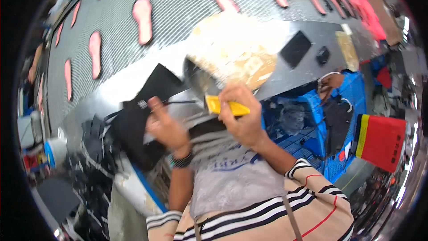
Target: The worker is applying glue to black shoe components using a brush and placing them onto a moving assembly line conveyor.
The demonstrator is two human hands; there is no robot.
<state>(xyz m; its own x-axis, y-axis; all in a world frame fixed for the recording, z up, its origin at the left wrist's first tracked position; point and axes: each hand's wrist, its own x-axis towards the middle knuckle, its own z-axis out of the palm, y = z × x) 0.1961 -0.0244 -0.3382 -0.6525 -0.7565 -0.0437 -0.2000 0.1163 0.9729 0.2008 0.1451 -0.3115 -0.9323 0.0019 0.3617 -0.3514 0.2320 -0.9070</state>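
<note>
The right forearm is slanting in from 5 o'clock, and the right hand [243, 114] is bending toward 11 o'clock near the middle of the view. Its thumb and fingers are curling snugly around a small, flat yellow tool [214, 105], whose exposed end is pointing toward 9 o'clock; the tool is sitting at 6 o'clock from a round, mottled tan-and-cream surface [214, 40]. At 9 o'clock from that hand, the left hand [167, 127] is angling toward 11 o'clock beside soft black material [127, 125]; blur is hiding how far its fingers are opening and whether they are holding anything.
</note>
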